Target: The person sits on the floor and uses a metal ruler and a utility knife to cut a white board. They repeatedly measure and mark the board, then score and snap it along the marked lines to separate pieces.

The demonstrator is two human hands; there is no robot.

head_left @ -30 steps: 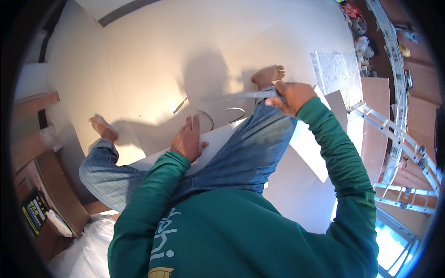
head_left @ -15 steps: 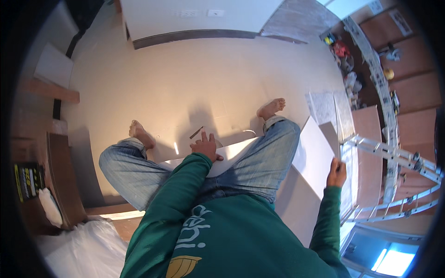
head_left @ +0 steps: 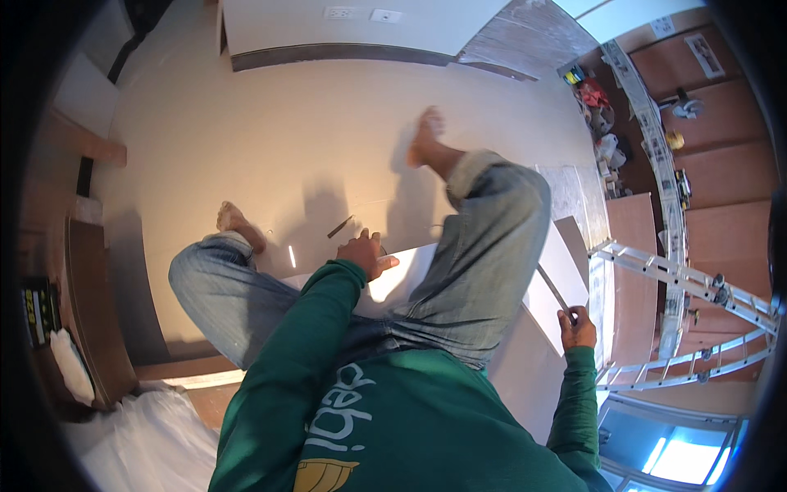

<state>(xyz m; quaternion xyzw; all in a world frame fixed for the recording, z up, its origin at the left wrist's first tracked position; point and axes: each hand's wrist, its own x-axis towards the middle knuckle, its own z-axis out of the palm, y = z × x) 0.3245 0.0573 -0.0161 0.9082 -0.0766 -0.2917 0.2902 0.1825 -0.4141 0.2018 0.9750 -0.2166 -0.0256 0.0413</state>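
Gripping a grey strip (head_left: 553, 287), right hand (head_left: 579, 330) curls closed, left hand (head_left: 364, 253) part-open at white panel (head_left: 403, 280), white bag (head_left: 607, 148) contents indistinct

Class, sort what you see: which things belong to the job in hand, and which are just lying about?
In use, it seems:
bar, in the right hand
white panel, at the left hand

Apparently just about:
ladder
white sheeting
dark strip, on the floor

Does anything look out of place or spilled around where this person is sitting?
Yes, a little: a small dark strip lies loose and slanted on the pale floor, just beyond the left hand. It looks stray, though its kind is unclear. No spill shows.
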